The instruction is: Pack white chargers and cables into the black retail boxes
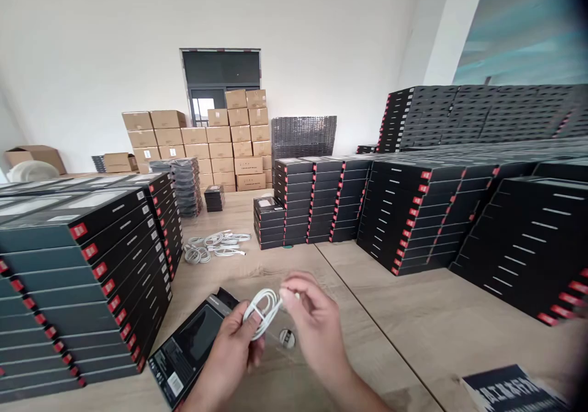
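A coiled white cable (264,308) is pinched between the thumb and fingers of my left hand (234,341). My right hand (316,314) is closed at the coil's right side, its thumb and fingertips on part of the same cable. Under my left forearm lies a black product box (188,344), its flap raised at the far end. A small round black-and-white disc (287,338) rests on the wooden table just below the coil. Farther off, several white cables (214,245) lie in a loose bunch.
Tall stacks of black boxes with red labels rise at the left (133,277) and right (399,216). A short black stack (269,222) stands ahead. Cardboard cartons (220,149) are piled by the wall. A dark printed sheet (512,389) lies front right. A seam (367,311) crosses the tabletop.
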`<state>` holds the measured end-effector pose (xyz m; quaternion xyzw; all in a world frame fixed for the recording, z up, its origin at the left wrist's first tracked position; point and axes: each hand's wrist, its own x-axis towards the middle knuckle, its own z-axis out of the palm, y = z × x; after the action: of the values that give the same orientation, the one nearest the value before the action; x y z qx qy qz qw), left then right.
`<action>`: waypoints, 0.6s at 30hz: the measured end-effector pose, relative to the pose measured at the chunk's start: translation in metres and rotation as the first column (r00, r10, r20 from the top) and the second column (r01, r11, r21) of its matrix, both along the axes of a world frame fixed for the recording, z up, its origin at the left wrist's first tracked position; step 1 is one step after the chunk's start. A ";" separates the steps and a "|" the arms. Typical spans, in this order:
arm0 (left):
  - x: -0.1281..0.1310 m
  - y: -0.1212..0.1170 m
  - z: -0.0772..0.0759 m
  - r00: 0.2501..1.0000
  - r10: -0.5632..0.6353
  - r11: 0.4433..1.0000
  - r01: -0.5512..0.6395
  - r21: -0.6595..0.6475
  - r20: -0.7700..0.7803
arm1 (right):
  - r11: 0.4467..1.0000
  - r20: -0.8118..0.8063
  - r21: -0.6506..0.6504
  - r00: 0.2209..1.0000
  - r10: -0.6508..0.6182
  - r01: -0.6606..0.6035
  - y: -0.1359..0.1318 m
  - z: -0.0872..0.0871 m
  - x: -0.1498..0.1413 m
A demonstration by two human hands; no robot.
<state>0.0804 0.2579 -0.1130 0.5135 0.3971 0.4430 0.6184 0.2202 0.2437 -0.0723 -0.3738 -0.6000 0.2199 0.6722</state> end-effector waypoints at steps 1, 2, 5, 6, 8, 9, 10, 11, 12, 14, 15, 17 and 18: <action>0.002 -0.001 0.001 1.000 0.003 1.000 -0.002 -0.006 0.023 | 0.992 -0.091 -0.114 0.995 0.040 -0.050 0.003 -0.004 0.000; 0.004 -0.003 0.003 0.999 -0.004 1.000 0.004 -0.005 0.047 | 0.965 -0.146 -0.215 0.982 0.117 -0.147 0.005 -0.009 -0.001; 0.008 -0.005 0.007 0.994 -0.040 0.999 0.038 0.025 0.098 | 0.836 -0.211 -0.390 0.922 0.326 -0.385 0.009 -0.019 -0.006; 0.008 -0.004 0.008 0.993 -0.045 0.999 0.042 0.028 0.112 | 0.824 -0.235 -0.397 0.913 0.333 -0.403 0.009 -0.021 -0.009; 0.006 -0.003 0.009 0.990 -0.033 0.999 0.031 0.018 0.135 | 0.840 -0.286 -0.386 0.915 0.284 -0.381 0.010 -0.022 -0.012; 0.005 -0.002 0.009 0.990 -0.023 1.000 0.021 0.011 0.141 | 0.846 -0.309 -0.386 0.915 0.257 -0.368 0.010 -0.021 -0.013; 0.004 -0.001 0.008 0.990 -0.007 1.000 0.007 0.004 0.141 | 0.848 -0.322 -0.392 0.917 0.237 -0.357 0.010 -0.021 -0.013; 0.003 0.000 0.006 0.990 0.012 1.000 -0.012 -0.003 0.137 | 0.852 -0.325 -0.398 0.921 0.217 -0.341 0.011 -0.021 -0.013; 0.002 0.002 0.004 0.991 0.030 1.000 -0.029 -0.010 0.127 | 0.858 -0.317 -0.398 0.926 0.204 -0.325 0.011 -0.021 -0.013; 0.000 0.005 0.000 0.993 0.065 0.998 -0.063 -0.030 0.100 | 0.877 -0.273 -0.385 0.943 0.190 -0.288 0.010 -0.023 -0.014; 0.000 0.007 -0.002 0.993 0.079 0.996 -0.076 -0.042 0.083 | 0.887 -0.235 -0.378 0.954 0.186 -0.266 0.009 -0.024 -0.014; -0.001 0.009 -0.005 0.994 0.094 0.995 -0.092 -0.047 0.050 | 0.901 -0.153 -0.371 0.972 0.180 -0.225 0.007 -0.027 -0.015; -0.001 0.009 -0.005 0.994 0.104 0.994 -0.102 -0.038 0.039 | 0.903 -0.124 -0.375 0.976 0.177 -0.212 0.006 -0.028 -0.016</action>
<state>0.0793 0.2671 -0.1180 0.4720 0.4180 0.4777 0.6118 0.2044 0.2497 -0.1003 -0.4270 -0.5494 0.4158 0.5856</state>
